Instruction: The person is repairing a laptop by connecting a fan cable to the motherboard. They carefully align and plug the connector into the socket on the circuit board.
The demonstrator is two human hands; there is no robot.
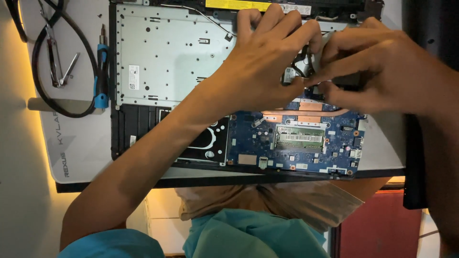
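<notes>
An opened laptop (167, 52) lies on a white mat, its base cover off and a blue motherboard (248, 138) exposed. My left hand (260, 62) reaches in from the lower left and pinches the dark cooling fan (306, 66) beside the copper heat pipes (306, 112). From the right, my right hand (382, 71) grips the same fan, fingers curled over its top and far side. Both hands hide most of the fan. A green memory module (300, 137) sits just below the hands.
A blue-handled screwdriver (101, 71) lies left of the laptop, beside metal tweezers (57, 62) and a looped black cable (43, 91). The battery with a yellow label (239, 5) is at the top edge. A dark panel (415, 157) stands at the right. Teal clothing (248, 236) fills the bottom.
</notes>
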